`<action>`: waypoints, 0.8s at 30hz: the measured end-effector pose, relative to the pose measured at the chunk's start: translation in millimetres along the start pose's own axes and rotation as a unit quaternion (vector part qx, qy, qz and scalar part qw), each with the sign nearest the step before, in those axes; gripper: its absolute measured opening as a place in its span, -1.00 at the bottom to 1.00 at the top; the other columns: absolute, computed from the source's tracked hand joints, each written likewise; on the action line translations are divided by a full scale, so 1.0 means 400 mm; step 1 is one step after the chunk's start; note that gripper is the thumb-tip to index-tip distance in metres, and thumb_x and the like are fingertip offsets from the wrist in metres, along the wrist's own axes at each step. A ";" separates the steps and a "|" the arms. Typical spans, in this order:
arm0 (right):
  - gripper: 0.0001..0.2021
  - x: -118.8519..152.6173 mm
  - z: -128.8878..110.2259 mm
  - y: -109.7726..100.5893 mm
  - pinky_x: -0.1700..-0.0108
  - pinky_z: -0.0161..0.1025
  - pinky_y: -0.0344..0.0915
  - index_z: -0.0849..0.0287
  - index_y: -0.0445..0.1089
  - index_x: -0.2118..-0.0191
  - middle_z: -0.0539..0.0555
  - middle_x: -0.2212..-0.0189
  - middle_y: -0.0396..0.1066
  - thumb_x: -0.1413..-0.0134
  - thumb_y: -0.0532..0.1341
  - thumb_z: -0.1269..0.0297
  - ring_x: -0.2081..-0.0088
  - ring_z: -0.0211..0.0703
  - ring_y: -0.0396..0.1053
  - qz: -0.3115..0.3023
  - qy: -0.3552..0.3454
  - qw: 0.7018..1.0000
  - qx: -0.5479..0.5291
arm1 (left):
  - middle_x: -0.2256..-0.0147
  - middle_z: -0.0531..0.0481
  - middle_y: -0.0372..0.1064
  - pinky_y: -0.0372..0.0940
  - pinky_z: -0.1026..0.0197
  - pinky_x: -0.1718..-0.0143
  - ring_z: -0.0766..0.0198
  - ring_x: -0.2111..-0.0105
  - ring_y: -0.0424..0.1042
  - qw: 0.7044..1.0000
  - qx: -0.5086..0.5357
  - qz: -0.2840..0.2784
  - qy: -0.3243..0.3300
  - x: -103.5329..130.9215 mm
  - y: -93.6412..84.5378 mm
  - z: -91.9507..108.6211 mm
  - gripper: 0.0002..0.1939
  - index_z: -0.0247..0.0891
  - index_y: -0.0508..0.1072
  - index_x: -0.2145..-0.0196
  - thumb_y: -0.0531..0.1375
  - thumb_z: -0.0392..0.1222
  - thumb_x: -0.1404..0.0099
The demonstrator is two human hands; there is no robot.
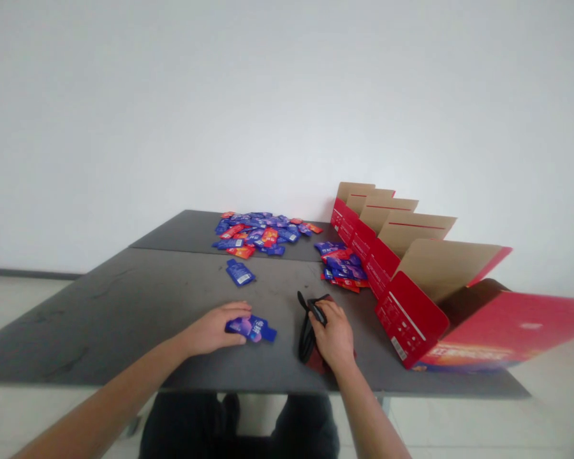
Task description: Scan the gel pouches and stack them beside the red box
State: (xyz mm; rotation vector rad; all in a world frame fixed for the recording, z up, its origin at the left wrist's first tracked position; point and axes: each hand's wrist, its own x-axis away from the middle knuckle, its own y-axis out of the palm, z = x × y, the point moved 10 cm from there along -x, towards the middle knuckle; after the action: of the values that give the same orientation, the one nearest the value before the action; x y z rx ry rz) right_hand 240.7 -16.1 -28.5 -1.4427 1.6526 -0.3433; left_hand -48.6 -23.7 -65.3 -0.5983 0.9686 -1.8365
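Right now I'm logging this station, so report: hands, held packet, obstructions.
Left hand gripping end of purple packet. Right hand gripping dark item, exact kind unclear. Packet's narrow end uncovered. Red box off right, not in the way.

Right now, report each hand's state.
Left hand: closed on one end of a blue packet.
Right hand: closed on a black item; exactly what cannot be told.

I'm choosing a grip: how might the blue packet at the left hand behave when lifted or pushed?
The blue packet looks small and thin, so it is probably light. Its flat shape makes rolling unlikely; pushed, it would likely slide.
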 end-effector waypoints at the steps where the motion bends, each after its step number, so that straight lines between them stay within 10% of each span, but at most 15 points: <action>1: -0.78 0.000 -0.001 0.001 -0.11 -0.06 0.31 0.11 0.53 0.06 0.13 0.00 0.51 -0.31 0.16 0.24 -0.02 0.03 0.38 -0.003 -0.001 1.000 0.002 | -0.36 -0.15 0.28 0.10 -0.10 -0.41 -0.09 -0.39 0.19 1.000 -0.001 -0.006 0.000 0.003 0.000 0.003 -0.35 -0.11 0.50 -0.24 0.37 0.12 -0.24; 24: -0.77 -0.012 0.014 0.025 -0.06 -0.10 0.32 0.10 0.54 0.04 0.14 0.00 0.52 -0.30 0.17 0.25 -0.02 0.02 0.41 -0.033 -0.013 0.999 0.039 | -0.37 -0.06 0.27 0.05 -0.15 -0.43 -0.06 -0.40 0.16 1.000 0.010 0.010 -0.017 0.091 -0.045 -0.057 -0.42 0.00 0.45 -0.29 0.27 0.13 -0.37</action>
State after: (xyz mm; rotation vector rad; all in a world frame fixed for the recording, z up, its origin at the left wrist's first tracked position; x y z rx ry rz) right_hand 238.2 -7.0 -36.6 -1.4411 1.5558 -0.4194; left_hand -90.7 -43.7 -63.8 -0.6024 0.9297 -1.8106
